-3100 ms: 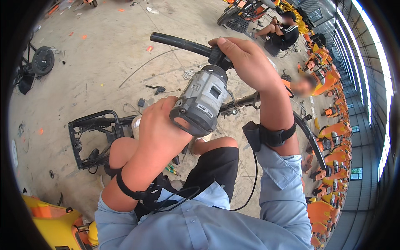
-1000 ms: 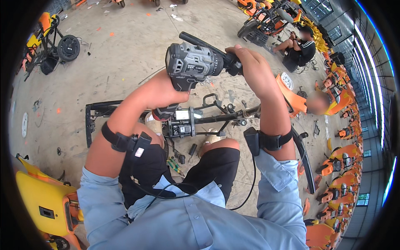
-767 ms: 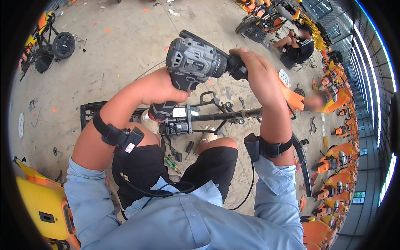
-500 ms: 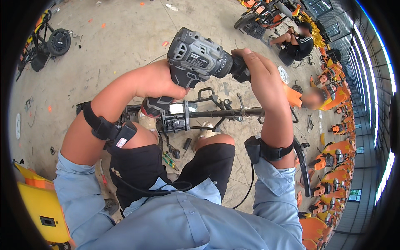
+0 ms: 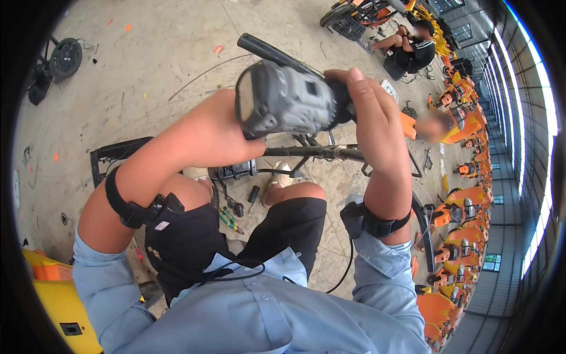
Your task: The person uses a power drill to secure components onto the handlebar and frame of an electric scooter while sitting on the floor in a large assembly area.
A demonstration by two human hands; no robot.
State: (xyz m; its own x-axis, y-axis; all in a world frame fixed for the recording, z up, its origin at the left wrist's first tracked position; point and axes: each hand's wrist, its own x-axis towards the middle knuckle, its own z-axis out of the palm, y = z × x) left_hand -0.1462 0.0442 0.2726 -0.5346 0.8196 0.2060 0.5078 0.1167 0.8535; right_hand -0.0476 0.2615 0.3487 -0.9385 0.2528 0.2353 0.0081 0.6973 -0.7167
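Both hands hold a grey cordless drill (image 5: pixel 286 101) up above the knees. The left hand (image 5: pixel 227 133) grips its base, fingers hidden behind it. The right hand (image 5: pixel 368 109) wraps the front end, fingers closed around it.

Head view, steeply downward, close.

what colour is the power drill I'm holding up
Grey body with a black front end, clearest in the head view.

I'm looking into a big bicycle workshop: bare concrete floor (image 5: pixel 147 71), rows of orange bikes (image 5: pixel 466 200) along the right wall.
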